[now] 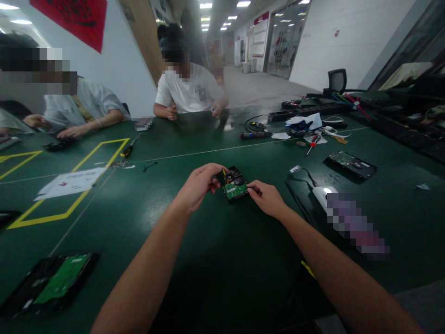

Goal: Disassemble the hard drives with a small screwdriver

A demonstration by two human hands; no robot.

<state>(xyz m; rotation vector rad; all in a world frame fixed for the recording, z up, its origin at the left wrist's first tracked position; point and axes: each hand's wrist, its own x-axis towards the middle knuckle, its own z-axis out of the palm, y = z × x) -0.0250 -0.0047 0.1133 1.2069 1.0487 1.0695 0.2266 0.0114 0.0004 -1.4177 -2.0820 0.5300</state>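
Note:
A hard disk drive, black with a green circuit board facing up, sits in front of me in the middle of the green table. My left hand has its fingers curled round the drive's left edge. A small yellow and black patch shows by those fingertips, too small to name. On the other side, my right hand pinches at the right edge of the green board, thumb and forefinger together. Whether something small is between those fingertips is hidden.
More hard drives lie at right and near left. A white power strip-like device with a cable lies right of my arm. Screwdrivers, paper and yellow tape are around. Two people sit opposite.

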